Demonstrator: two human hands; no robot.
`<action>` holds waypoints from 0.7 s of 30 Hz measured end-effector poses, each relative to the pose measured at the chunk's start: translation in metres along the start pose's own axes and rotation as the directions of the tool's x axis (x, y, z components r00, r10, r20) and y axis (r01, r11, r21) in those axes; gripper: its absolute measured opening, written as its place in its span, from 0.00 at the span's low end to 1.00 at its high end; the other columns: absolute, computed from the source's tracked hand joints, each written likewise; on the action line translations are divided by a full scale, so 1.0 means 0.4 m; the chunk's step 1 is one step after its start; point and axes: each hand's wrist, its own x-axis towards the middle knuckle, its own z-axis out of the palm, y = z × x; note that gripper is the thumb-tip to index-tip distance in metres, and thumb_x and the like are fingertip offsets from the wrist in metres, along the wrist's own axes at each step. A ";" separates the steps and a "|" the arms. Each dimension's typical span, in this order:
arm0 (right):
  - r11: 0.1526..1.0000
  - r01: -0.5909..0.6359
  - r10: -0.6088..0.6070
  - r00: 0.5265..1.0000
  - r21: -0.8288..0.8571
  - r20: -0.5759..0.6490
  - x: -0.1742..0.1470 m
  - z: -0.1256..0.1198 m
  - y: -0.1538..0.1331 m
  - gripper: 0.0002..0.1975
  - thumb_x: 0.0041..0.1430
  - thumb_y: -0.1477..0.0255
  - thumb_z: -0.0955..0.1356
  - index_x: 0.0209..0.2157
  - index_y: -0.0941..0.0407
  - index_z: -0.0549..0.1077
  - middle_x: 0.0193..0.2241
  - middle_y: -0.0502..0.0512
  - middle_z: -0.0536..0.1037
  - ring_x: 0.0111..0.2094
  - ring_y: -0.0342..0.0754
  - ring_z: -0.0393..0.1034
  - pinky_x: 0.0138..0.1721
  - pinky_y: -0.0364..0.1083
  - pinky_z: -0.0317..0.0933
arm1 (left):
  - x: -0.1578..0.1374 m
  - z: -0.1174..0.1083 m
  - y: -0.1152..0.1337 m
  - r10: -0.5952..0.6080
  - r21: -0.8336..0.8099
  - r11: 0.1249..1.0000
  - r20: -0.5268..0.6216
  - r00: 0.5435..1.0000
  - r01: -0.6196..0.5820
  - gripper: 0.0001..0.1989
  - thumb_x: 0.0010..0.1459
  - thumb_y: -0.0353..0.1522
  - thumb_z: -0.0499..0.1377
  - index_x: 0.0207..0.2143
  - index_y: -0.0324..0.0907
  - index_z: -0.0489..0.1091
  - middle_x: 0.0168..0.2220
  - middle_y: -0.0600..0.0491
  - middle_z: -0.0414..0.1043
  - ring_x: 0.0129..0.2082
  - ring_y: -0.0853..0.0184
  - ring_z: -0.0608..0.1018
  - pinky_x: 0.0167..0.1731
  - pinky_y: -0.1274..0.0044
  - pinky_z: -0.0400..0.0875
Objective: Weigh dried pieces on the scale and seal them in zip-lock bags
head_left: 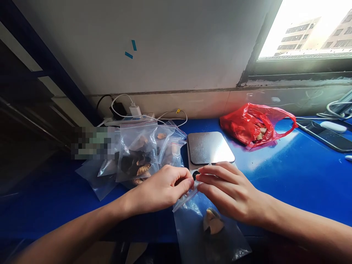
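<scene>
A clear zip-lock bag hangs over the front edge of the blue table, with a few pale brown, dried-looking pieces inside. My left hand is closed, pinching the bag's top strip between thumb and finger. On the other side of that strip is my right hand, its long fingers against the plastic and its thumb hidden beneath. Just beyond both hands sits a small scale with a bare metal plate; my fingers partly cover its front panel.
Several filled zip-lock bags are heaped on the left. Behind them are a power strip with a charger and a white cable. A red plastic bag holding brownish pieces lies right of the scale. A phone rests farther right, below the window.
</scene>
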 end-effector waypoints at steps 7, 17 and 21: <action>0.999 0.034 -0.033 0.998 0.031 -0.047 0.002 -0.002 -0.002 0.13 0.65 0.81 0.61 0.31 0.64 0.75 0.33 0.60 0.79 0.41 0.51 0.70 0.39 0.50 0.63 | 0.004 0.002 -0.007 0.004 -0.116 0.993 0.028 1.000 -0.001 0.15 0.60 0.42 0.57 0.29 0.40 0.67 0.23 0.59 0.64 0.23 0.73 0.65 0.23 0.81 0.58; 0.996 0.072 -0.071 0.997 0.044 -0.022 0.008 -0.007 -0.003 0.13 0.67 0.79 0.60 0.34 0.64 0.75 0.30 0.57 0.78 0.40 0.51 0.71 0.39 0.50 0.64 | 0.010 -0.004 -0.003 -0.028 -0.255 0.965 0.108 0.994 0.055 0.12 0.60 0.35 0.55 0.25 0.39 0.65 0.21 0.60 0.63 0.21 0.74 0.65 0.22 0.82 0.58; 0.997 0.070 -0.069 0.996 0.028 -0.050 0.008 -0.004 0.000 0.07 0.63 0.80 0.65 0.37 0.66 0.75 0.28 0.57 0.76 0.38 0.51 0.71 0.37 0.49 0.65 | 0.009 -0.006 -0.003 -0.048 -0.263 0.961 0.125 0.991 0.079 0.12 0.60 0.35 0.55 0.25 0.39 0.64 0.20 0.60 0.60 0.20 0.74 0.63 0.21 0.82 0.58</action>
